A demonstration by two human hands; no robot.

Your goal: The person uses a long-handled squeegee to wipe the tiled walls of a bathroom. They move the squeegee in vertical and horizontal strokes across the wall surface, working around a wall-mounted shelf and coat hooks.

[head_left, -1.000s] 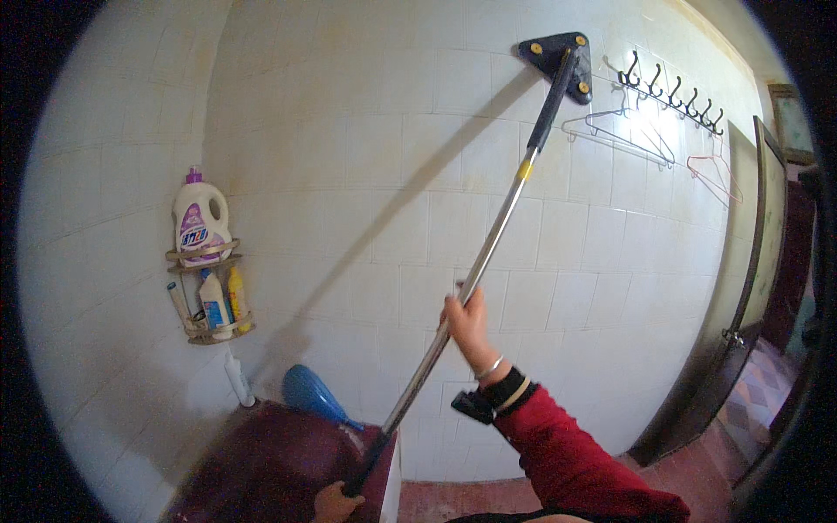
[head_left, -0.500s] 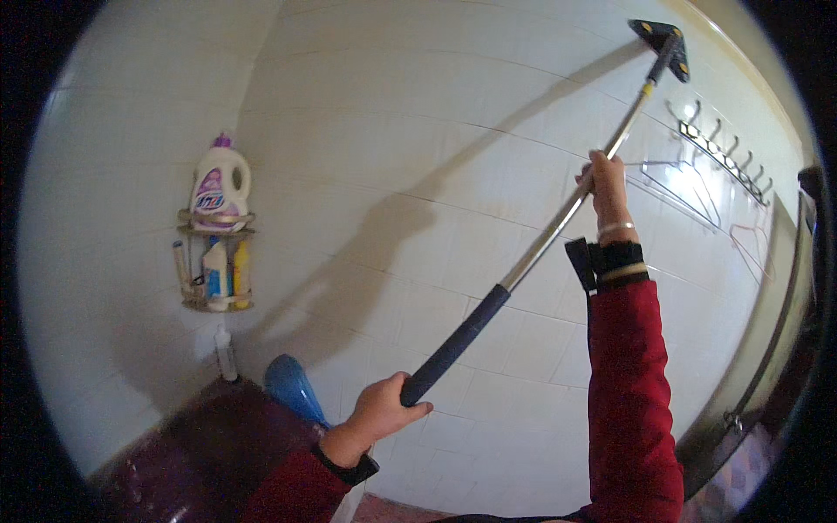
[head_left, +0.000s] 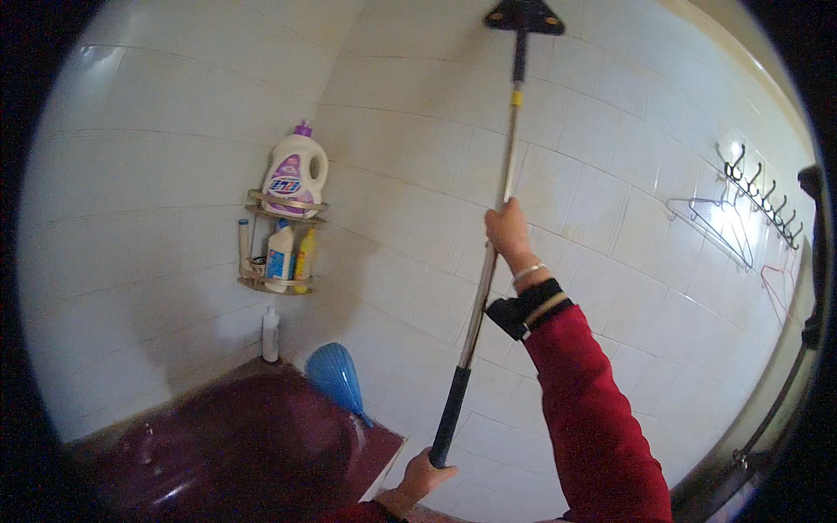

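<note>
A long-handled triangular mop slants up across the tiled wall, its metal pole ending in a dark foam grip. My right hand is closed round the metal pole at about mid-length. Lower down, my left hand wraps the bottom end of the foam grip. The black triangular mop head is at the top edge, against or close to the white wall tiles; I cannot tell if it touches.
A corner shelf at left carries a large detergent jug and several bottles. Below are a dark red bathtub, a white bottle and a blue scoop-shaped thing. Hooks with wire hangers are on the right.
The mop head has swung left along the wall, and the pole stands more upright. My right hand moved left with it; my left hand is lower in view. The view has shifted left.
</note>
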